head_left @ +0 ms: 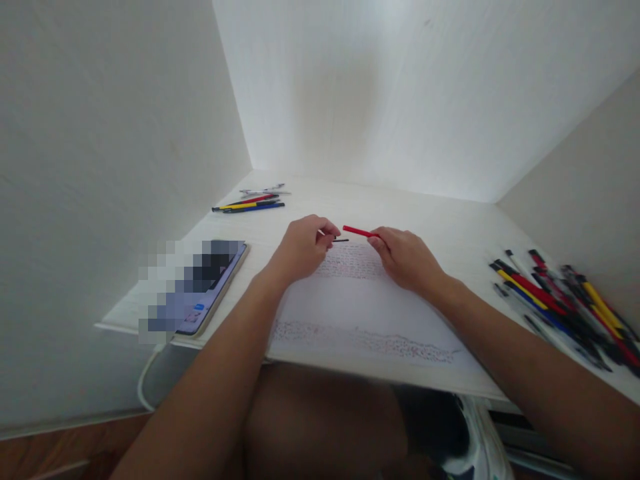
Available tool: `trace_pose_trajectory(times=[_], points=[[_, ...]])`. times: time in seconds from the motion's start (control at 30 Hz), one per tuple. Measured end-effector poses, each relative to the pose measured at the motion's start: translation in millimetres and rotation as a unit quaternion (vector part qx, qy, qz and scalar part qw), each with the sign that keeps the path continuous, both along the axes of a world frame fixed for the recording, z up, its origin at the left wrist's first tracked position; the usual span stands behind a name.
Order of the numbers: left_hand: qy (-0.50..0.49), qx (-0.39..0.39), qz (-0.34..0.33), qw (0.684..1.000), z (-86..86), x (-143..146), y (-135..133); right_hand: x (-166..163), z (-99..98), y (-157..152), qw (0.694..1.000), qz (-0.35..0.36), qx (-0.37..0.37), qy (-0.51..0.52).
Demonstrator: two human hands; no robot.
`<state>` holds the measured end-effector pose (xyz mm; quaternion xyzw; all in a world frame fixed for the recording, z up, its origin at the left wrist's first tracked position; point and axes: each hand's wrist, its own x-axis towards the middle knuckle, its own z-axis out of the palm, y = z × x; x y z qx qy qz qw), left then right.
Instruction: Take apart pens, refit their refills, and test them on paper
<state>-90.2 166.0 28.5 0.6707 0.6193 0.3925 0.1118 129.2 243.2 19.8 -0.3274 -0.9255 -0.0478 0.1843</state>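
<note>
Over the top of a marked paper sheet, my left hand pinches a thin dark pen part, which sticks out to the right past the fingertips. Whether it is a refill or a tip piece is too small to tell. My right hand is closed around a red pen barrel, with its free end pointing left toward my left hand. The barrel and the dark part are close together but apart. Rows of small dark and reddish marks run across the upper and lower parts of the sheet.
A small group of pens lies at the back left. A lit phone with a white cable rests at the left edge. Many loose pens are heaped at the right. Walls enclose the white table on three sides.
</note>
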Motion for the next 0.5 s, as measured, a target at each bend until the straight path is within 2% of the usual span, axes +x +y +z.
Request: trace_pose_trajectory(times=[0.27,0.5], points=[[-0.106,0.016,-0.001,0.994,7.9,5.9,-3.8,1.8,1.4,2.6,1.0,0.018,-0.018,-0.012],[-0.149,0.024,0.003,0.989,10.1,4.6,-5.5,2.8,0.4,7.3,0.999,0.025,-0.04,-0.019]])
